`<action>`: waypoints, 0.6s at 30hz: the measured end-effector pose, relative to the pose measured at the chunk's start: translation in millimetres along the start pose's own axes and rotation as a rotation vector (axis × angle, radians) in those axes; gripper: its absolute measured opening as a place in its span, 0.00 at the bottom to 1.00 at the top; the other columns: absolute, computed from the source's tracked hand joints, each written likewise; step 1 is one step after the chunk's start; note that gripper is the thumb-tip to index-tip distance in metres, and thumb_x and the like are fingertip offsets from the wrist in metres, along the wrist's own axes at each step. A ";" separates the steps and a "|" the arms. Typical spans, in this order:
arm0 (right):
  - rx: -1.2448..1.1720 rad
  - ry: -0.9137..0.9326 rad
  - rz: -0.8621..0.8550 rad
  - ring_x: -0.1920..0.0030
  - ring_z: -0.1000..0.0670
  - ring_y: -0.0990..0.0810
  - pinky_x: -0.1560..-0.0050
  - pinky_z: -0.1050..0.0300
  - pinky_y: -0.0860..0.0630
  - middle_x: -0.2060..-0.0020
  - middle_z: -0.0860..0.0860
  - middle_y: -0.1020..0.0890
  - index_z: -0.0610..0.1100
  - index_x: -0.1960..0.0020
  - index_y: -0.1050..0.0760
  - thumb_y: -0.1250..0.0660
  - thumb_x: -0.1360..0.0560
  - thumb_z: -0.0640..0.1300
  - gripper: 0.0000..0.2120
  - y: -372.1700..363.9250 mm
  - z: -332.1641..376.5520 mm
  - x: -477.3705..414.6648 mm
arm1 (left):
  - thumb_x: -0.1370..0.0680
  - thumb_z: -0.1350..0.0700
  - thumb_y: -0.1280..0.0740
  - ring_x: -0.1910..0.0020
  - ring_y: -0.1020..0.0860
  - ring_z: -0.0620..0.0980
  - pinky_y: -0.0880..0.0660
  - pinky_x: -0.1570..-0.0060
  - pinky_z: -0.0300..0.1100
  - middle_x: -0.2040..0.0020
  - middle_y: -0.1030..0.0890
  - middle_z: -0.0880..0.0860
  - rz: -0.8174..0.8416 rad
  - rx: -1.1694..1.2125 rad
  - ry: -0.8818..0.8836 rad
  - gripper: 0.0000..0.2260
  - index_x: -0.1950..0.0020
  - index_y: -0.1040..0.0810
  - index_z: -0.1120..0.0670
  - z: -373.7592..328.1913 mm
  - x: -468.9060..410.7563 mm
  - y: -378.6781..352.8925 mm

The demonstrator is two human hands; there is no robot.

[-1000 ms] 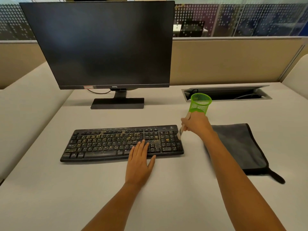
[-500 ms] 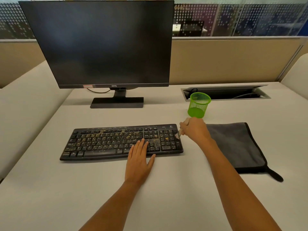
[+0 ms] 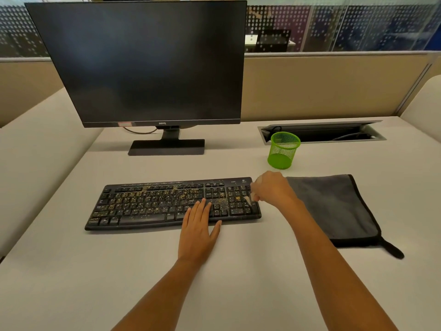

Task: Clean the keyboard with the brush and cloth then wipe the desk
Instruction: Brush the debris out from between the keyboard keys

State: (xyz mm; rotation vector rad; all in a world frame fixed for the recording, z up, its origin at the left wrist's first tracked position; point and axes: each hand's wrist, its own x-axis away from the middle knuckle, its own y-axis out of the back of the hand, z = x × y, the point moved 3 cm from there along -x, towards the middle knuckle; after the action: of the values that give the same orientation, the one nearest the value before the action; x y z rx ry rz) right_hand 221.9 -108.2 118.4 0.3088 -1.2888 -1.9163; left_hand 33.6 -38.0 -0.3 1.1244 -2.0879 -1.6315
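Observation:
A black keyboard (image 3: 148, 204) lies on the pale desk (image 3: 119, 271), sprinkled with yellowish crumbs across its keys. My left hand (image 3: 199, 229) rests flat on the keyboard's front edge, fingers spread over the keys left of the number pad. My right hand (image 3: 272, 188) is closed around a small brush (image 3: 248, 200); its pale bristle tip touches the right side of the number pad. Most of the brush is hidden in my fist. A folded dark grey cloth (image 3: 334, 209) lies on the desk just right of the keyboard.
A green mesh pen cup (image 3: 282, 150) stands behind the keyboard's right end. A black monitor (image 3: 143, 65) on its stand fills the back left. An open cable hatch (image 3: 322, 133) is set in the desk at the back right. Beige partitions border the desk.
My right hand with the brush has come down from beside the green cup onto the number pad. My left hand has stayed on the keyboard's front edge.

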 end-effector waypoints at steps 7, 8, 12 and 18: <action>0.004 0.032 -0.141 0.55 0.44 0.21 0.55 0.54 0.24 0.54 0.42 0.17 0.35 0.52 0.20 0.42 0.22 0.46 0.16 3.8 3.6 3.8 | 0.23 0.35 0.60 0.25 0.46 0.48 0.57 0.28 0.42 0.25 0.40 0.51 -0.003 -0.011 -0.006 0.34 0.25 0.39 0.53 -0.6 0.0 0.0; 0.008 0.021 -0.089 0.54 0.43 0.20 0.53 0.52 0.23 0.55 0.43 0.17 0.36 0.53 0.20 0.42 0.22 0.46 0.16 1.2 2.3 3.7 | 0.23 0.35 0.59 0.25 0.45 0.48 0.56 0.28 0.42 0.25 0.40 0.51 -0.004 -0.011 -0.005 0.33 0.25 0.39 0.53 -0.9 -0.1 0.2; 0.078 -0.018 -0.044 0.62 0.48 0.23 0.66 0.58 0.29 0.64 0.47 0.22 0.39 0.57 0.24 0.41 0.21 0.47 0.13 6.3 6.9 4.6 | 0.23 0.37 0.57 0.25 0.46 0.48 0.59 0.28 0.41 0.25 0.41 0.51 0.005 -0.008 -0.002 0.32 0.25 0.40 0.53 -1.3 0.6 1.0; 0.047 -0.016 0.039 0.56 0.43 0.19 0.53 0.52 0.21 0.56 0.42 0.17 0.37 0.54 0.21 0.41 0.23 0.45 0.14 3.4 1.6 8.2 | 0.24 0.34 0.63 0.25 0.45 0.48 0.56 0.28 0.42 0.25 0.40 0.51 -0.003 -0.011 -0.007 0.36 0.25 0.39 0.53 -1.1 0.6 0.5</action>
State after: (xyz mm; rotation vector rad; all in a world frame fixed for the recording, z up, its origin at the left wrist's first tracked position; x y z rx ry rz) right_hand 217.2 -113.6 123.8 0.2907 -1.3419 -1.8617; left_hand 33.7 -39.1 0.4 1.1201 -2.0805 -1.6481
